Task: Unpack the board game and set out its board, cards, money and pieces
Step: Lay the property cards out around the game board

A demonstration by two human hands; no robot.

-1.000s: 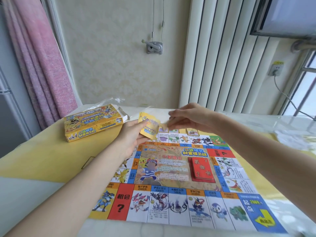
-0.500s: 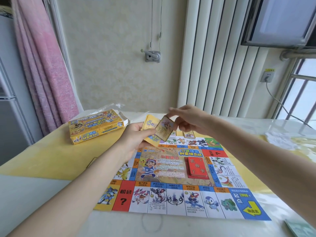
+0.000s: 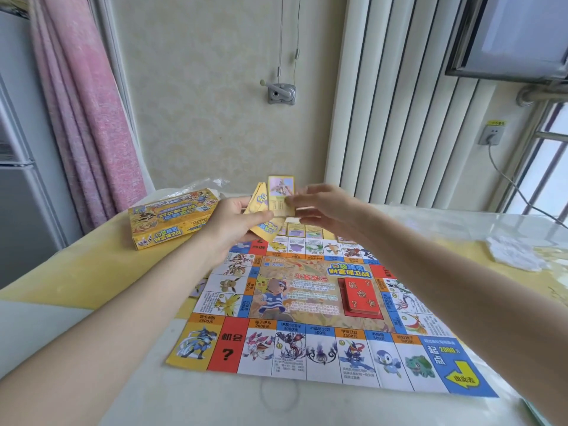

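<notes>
The board (image 3: pixel 322 309) lies flat on the table, its near edge toward the person, with the red card stack (image 3: pixel 362 295) resting right of its centre. Beyond its far edge, above the row of cards (image 3: pixel 307 229) already laid there, the left hand (image 3: pixel 235 222) grips a fanned yellow deck (image 3: pixel 261 207), and the right hand (image 3: pixel 322 206) pinches a single card (image 3: pixel 281 192) held upright, long axis vertical, just beside that deck. The laid row sits directly below the right hand, so that hand looks better placed to set the card down. Left of the board, farther back, sits the game box (image 3: pixel 172 218).
</notes>
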